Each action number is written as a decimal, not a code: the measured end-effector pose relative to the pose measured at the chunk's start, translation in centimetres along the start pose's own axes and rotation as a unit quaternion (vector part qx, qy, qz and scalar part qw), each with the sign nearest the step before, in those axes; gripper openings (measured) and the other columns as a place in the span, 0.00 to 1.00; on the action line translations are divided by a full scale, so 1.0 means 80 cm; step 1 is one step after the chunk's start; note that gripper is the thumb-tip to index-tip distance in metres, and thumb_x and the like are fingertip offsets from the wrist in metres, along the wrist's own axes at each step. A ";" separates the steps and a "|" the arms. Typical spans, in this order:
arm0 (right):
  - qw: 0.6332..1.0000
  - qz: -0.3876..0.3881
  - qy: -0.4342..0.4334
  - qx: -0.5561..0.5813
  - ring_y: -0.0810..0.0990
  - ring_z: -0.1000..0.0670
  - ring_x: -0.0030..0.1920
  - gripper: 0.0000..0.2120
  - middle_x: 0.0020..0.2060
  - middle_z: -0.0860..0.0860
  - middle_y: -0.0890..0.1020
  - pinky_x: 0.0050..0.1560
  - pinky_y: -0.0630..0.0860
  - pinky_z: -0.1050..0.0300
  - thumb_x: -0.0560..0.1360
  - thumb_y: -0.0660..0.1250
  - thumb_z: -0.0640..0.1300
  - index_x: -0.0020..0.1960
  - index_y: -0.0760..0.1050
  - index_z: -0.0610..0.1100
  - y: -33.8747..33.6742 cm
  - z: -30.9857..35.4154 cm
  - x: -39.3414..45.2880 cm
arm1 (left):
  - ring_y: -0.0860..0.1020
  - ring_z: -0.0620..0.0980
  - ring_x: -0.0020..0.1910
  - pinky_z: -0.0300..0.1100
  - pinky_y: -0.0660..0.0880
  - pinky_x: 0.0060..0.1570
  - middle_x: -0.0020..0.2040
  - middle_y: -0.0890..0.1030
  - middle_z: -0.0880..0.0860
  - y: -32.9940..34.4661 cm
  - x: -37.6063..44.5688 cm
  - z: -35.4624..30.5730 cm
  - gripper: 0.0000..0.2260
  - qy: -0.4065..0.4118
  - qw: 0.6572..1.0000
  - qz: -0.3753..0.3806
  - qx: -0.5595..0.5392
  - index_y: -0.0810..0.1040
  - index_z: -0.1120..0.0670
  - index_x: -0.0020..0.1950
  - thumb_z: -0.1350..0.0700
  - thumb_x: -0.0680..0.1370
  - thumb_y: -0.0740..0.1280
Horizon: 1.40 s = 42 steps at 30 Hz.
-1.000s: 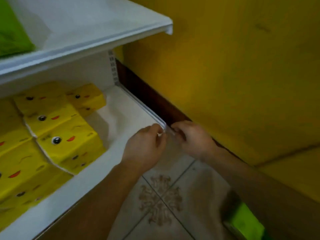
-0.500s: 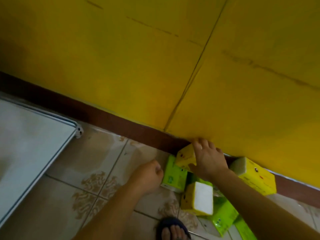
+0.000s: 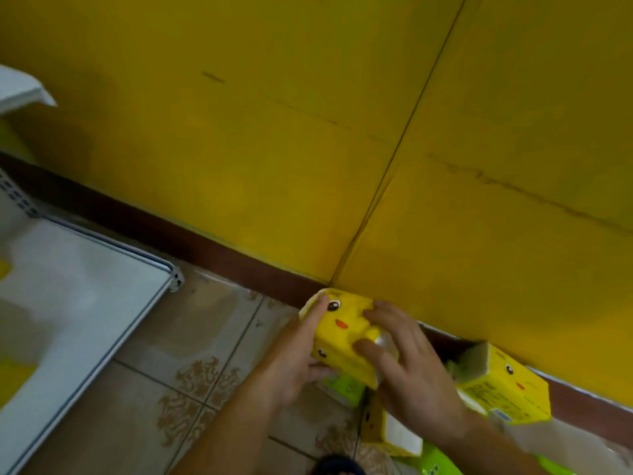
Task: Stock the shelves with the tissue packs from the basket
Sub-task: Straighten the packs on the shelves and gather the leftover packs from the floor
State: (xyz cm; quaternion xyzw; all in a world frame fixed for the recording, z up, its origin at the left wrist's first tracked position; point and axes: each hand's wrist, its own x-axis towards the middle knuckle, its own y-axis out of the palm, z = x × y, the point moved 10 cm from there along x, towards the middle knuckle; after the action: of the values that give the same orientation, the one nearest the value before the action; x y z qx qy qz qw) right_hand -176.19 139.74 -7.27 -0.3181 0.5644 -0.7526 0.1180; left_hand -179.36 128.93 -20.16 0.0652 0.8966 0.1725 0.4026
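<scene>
A yellow tissue pack with a cartoon face (image 3: 342,332) is held between both hands just above the floor, near the wall corner. My left hand (image 3: 298,358) grips its left side, with the index finger along the top edge. My right hand (image 3: 407,368) holds its right end, fingers and thumb pressed on the wrapper. Below and to the right lie more packs: a yellow one (image 3: 503,385) against the skirting, another yellow one (image 3: 387,430) on its side, and green ones (image 3: 346,385). No basket is visible.
The white bottom shelf (image 3: 85,303) fills the left, its corner near the dark skirting board (image 3: 205,245). A higher shelf edge (image 3: 24,94) shows at top left. Yellow walls meet in a corner behind the packs. A sandalled foot (image 3: 339,466) stands on the tiled floor.
The view swung right from the shelf to the pile on the floor. My right hand took a yellow pack from the pile, my left hand joined it, and the pack has been lifted.
</scene>
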 end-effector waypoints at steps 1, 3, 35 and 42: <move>1.000 -0.005 -0.030 0.001 0.64 0.39 0.73 0.13 0.69 0.41 0.69 0.70 0.64 0.42 0.78 0.59 0.42 0.62 0.70 0.46 -0.009 0.017 0.003 | 0.84 0.54 0.50 0.48 0.81 0.42 0.53 0.85 0.53 -0.002 -0.009 -0.011 0.29 0.023 1.000 -0.001 -0.014 0.78 0.47 0.61 0.34 0.64 0.72; 0.999 -0.001 -0.053 0.013 0.63 0.41 0.75 0.18 0.70 0.42 0.70 0.68 0.67 0.40 0.77 0.66 0.50 0.65 0.69 0.47 -0.022 0.039 0.011 | 0.85 0.53 0.50 0.48 0.81 0.43 0.52 0.86 0.54 -0.014 -0.034 -0.033 0.31 0.065 0.997 -0.020 -0.032 0.79 0.49 0.62 0.39 0.62 0.76; 0.832 0.170 0.230 0.476 0.78 0.39 0.57 0.20 0.60 0.40 0.77 0.49 0.73 0.54 0.79 0.63 0.52 0.67 0.69 0.42 0.435 0.318 0.435 | 0.38 0.59 0.79 0.61 0.42 0.75 0.81 0.38 0.51 -0.519 -0.248 -0.137 0.41 -0.047 0.588 -0.548 0.594 0.39 0.41 0.79 0.27 0.68 0.29; 0.924 0.191 0.111 0.311 0.71 0.39 0.62 0.31 0.63 0.43 0.72 0.53 0.72 0.49 0.74 0.64 0.65 0.68 0.68 0.45 0.453 0.365 0.434 | 0.34 0.55 0.78 0.58 0.40 0.76 0.80 0.36 0.49 -0.526 -0.246 -0.131 0.37 -0.028 0.596 -0.554 0.580 0.34 0.40 0.78 0.33 0.69 0.24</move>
State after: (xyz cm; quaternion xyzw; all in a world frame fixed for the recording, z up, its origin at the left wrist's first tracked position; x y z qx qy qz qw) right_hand -191.64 86.34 -24.06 -0.0663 0.3619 -0.8836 0.2895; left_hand -173.08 81.95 -15.16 -0.2192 0.6595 -0.6424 0.3231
